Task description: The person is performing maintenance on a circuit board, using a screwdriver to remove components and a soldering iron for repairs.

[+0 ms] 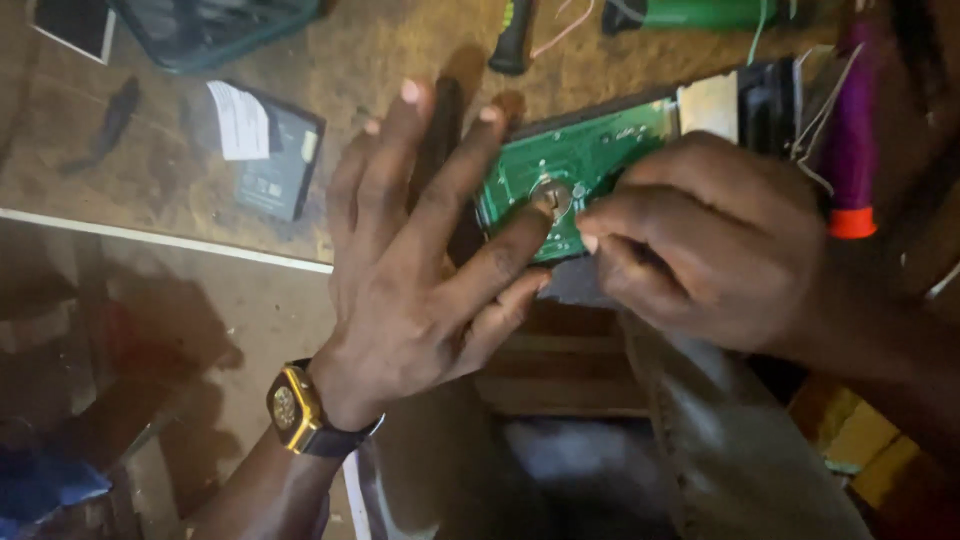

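Nearest us, at six o'clock, a grey trouser knee (720, 440) fills the bottom of the view, with a gold square wristwatch (292, 408) on our left wrist at seven o'clock. Just beyond, our left hand (420, 260) is spread wide, fingers fanned toward twelve o'clock; its thumb and forefinger tips rest on the near edge of the green circuit board (575, 165). Our right hand (700, 240), at three o'clock, is bunched narrow, its fingertips pinched together just at the round metal hub of the board (whether it grips a small tool or a screw we cannot tell). The board sits on a dark drive body near the centre, tilted toward one o'clock, at the near edge of the worktop (180, 190).

Beside the right hand, at two o'clock, stands a purple tool handle with an orange collar (852, 150). Further left, at ten o'clock, a dark flat battery pack with a white label (268, 150) lies well apart from the hands. Farthest, at twelve o'clock, lie a black-handled tool (513, 40) and a green cylinder (700, 12).
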